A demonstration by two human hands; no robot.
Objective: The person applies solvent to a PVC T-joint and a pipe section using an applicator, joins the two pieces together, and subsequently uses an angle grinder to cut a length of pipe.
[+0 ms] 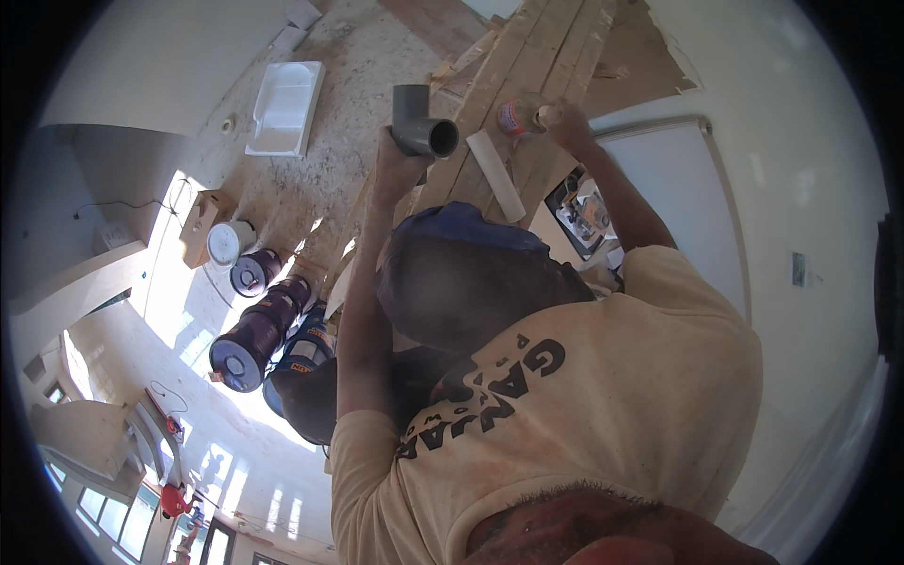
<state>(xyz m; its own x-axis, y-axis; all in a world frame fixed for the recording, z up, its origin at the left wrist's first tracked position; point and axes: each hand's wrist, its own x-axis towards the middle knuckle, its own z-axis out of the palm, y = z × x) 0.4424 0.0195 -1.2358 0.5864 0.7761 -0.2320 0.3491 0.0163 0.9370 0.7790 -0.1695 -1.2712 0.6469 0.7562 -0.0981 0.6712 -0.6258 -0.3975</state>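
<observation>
My left hand [401, 169] is closed around a grey plastic pipe elbow [411, 118], held up over the plank bench with one round opening showing. Over the planks to the right, my right hand [568, 125] is closed at the neck end of a clear bottle [519, 115] with an orange and blue label. Its fingertips are too small to make out in detail. Between the two hands, a pale tube [495, 176] lies on the wooden planks [556, 47]. A dark cloth [471, 273] covers my lap.
A white basin tray [284, 108] lies on the dusty floor at far left. Several dark paint buckets [247, 348] and a white bucket [230, 243] stand to my left. A white board [669, 179] leans on the right wall, near an open box of tools [582, 212]. Another person in red [173, 500] is far off.
</observation>
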